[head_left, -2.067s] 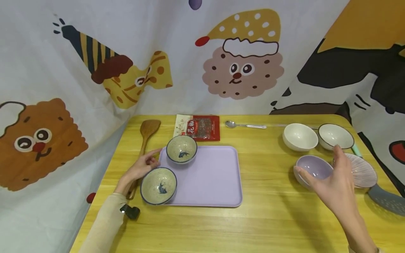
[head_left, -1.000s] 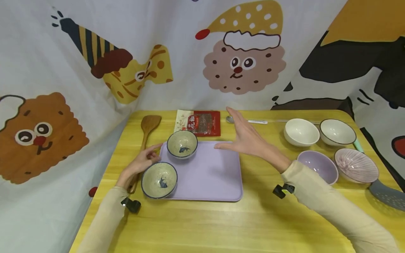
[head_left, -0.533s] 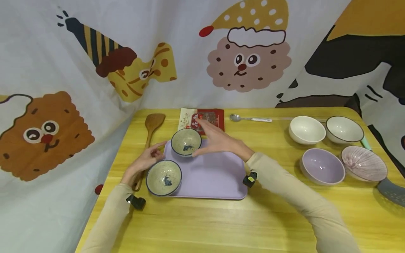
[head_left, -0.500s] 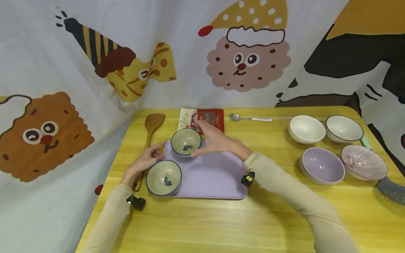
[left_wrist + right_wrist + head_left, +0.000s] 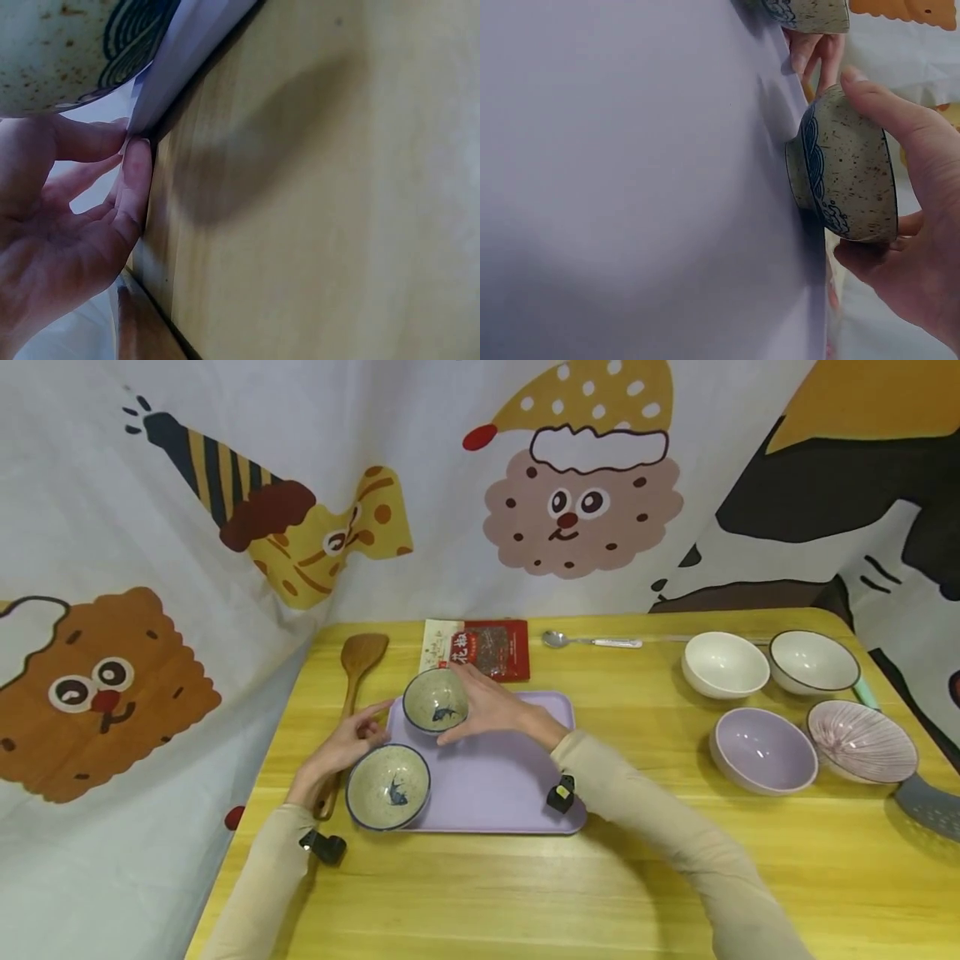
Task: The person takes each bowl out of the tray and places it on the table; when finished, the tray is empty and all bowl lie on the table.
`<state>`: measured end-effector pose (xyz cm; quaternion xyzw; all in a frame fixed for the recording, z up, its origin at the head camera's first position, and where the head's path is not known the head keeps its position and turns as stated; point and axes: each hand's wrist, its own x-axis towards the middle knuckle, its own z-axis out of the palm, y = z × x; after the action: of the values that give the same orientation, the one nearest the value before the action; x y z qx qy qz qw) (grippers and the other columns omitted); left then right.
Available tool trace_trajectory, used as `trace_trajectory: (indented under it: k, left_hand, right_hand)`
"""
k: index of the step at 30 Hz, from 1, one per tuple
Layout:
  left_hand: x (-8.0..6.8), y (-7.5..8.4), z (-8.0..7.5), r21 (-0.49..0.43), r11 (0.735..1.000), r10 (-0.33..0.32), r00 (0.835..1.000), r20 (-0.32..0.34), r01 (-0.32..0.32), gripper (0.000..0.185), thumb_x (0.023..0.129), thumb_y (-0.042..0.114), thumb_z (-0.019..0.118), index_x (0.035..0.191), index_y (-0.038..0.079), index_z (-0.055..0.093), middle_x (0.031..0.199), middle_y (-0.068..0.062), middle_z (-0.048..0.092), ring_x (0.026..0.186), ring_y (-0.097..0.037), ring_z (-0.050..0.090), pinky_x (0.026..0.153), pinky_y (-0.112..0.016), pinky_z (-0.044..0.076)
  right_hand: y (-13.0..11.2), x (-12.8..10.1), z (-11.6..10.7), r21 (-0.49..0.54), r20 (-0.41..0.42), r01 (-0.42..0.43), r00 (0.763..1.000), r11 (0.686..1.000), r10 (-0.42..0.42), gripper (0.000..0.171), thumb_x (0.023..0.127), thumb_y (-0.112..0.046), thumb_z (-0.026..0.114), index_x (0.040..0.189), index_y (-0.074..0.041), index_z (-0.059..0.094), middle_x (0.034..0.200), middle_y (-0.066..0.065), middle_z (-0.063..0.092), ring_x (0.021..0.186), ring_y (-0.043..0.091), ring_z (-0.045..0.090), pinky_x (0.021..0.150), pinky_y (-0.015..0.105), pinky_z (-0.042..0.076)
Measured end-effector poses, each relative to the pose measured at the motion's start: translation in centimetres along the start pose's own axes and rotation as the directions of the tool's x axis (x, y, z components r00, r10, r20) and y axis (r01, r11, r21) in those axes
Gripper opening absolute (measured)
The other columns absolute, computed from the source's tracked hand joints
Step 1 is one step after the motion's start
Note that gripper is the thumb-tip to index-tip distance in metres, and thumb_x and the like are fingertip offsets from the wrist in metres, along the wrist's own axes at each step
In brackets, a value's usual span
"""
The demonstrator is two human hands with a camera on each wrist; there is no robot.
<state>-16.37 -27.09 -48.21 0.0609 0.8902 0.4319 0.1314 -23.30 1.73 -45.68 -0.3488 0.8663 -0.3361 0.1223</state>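
Tray: the lilac tray lies flat on the yellow table and carries two speckled bowls along its left side; its remaining surface is bare.
Far bowl: my right hand curls round the far speckled bowl, thumb on one side of its wall and fingers on the other; it sits upright at the tray's far left corner, nothing in it.
Near bowl: the near speckled bowl sits at the tray's near left corner, also unfilled.
Looks: both are cream with brown flecks, a dark blue rim, a blue fish painted inside and blue wave lines round the outside.
Left grip: my left hand pinches the tray's left edge between thumb and fingers, between the two bowls.
Other bowls: two white, one lilac and one pink ribbed bowl stand on the table to the right, all without contents.
Writing: a red packet behind the tray bears Chinese characters that I cannot read.
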Motion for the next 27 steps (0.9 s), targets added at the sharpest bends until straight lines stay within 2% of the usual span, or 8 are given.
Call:
trace_trajectory:
  k: [2, 9, 15, 21, 27]
  left_hand:
    - [-0.1, 0.0, 0.0, 0.004, 1.000, -0.003, 1.000, 0.004, 0.003, 0.060, 0.099, 0.006, 0.060, 0.155, 0.006, 0.039, 0.100, -0.017, 0.062, 0.083, -0.018, 0.056, 0.072, -0.025, 0.048]
    - [-0.5, -0.3, 0.2, -0.005, 1.000, -0.003, 1.000, 0.001, 0.003, 0.059, 0.099, 0.007, 0.061, 0.154, 0.006, 0.041, 0.100, -0.016, 0.062, 0.083, -0.018, 0.056, 0.072, -0.024, 0.048]
    - [-0.4, -0.3, 0.4, -0.003, 1.000, 0.006, 1.000, 0.010, -0.006, 0.058, 0.099, 0.004, 0.059, 0.154, 0.005, 0.041, 0.098, -0.016, 0.062, 0.081, -0.016, 0.055, 0.070, -0.024, 0.048]
    - [-0.3, -0.3, 0.3, -0.013, 1.000, 0.028, 1.000, -0.003, -0.028, 0.058, 0.098, 0.004, 0.061, 0.153, 0.002, 0.042, 0.097, -0.017, 0.061, 0.081, -0.015, 0.056, 0.071, -0.022, 0.048]
    - [-0.1, -0.1, 0.1, 0.010, 1.000, 0.024, 1.000, 0.000, -0.024, 0.058, 0.098, 0.005, 0.060, 0.154, 0.004, 0.041, 0.097, -0.016, 0.062, 0.082, -0.015, 0.057, 0.071, -0.023, 0.048]
  right_hand:
    - [0.1, 0.0, 0.2, 0.017, -0.026, -0.006, 1.000, 1.000, 0.006, 0.131, 0.063, -0.055, 0.093, 0.161, -0.005, 0.021, 0.163, 0.022, 0.029, 0.152, 0.042, 0.024, 0.121, 0.058, 0.024]
    - [0.9, -0.6, 0.9, 0.050, -0.176, 0.043, 0.984, 0.998, -0.033, 0.125, 0.057, -0.053, 0.095, 0.157, -0.008, 0.033, 0.150, 0.012, 0.048, 0.140, 0.031, 0.045, 0.115, 0.056, 0.036]
    - [1.2, -1.9, 0.0, 0.070, -0.295, -0.005, 0.955, 0.998, 0.025, 0.125, 0.059, -0.053, 0.094, 0.158, -0.011, 0.030, 0.156, 0.013, 0.043, 0.145, 0.036, 0.040, 0.115, 0.061, 0.035]
    - [2.1, -2.4, -1.3, 0.120, -0.436, 0.005, 0.899, 0.993, 0.048, 0.123, 0.061, -0.045, 0.096, 0.158, -0.008, 0.030, 0.154, 0.017, 0.042, 0.140, 0.038, 0.043, 0.110, 0.060, 0.040]
    - [3.3, -3.0, -2.3, 0.163, -0.575, -0.012, 0.811, 0.986, 0.105, 0.122, 0.060, -0.041, 0.097, 0.157, -0.008, 0.032, 0.153, 0.017, 0.043, 0.137, 0.036, 0.046, 0.110, 0.059, 0.040]
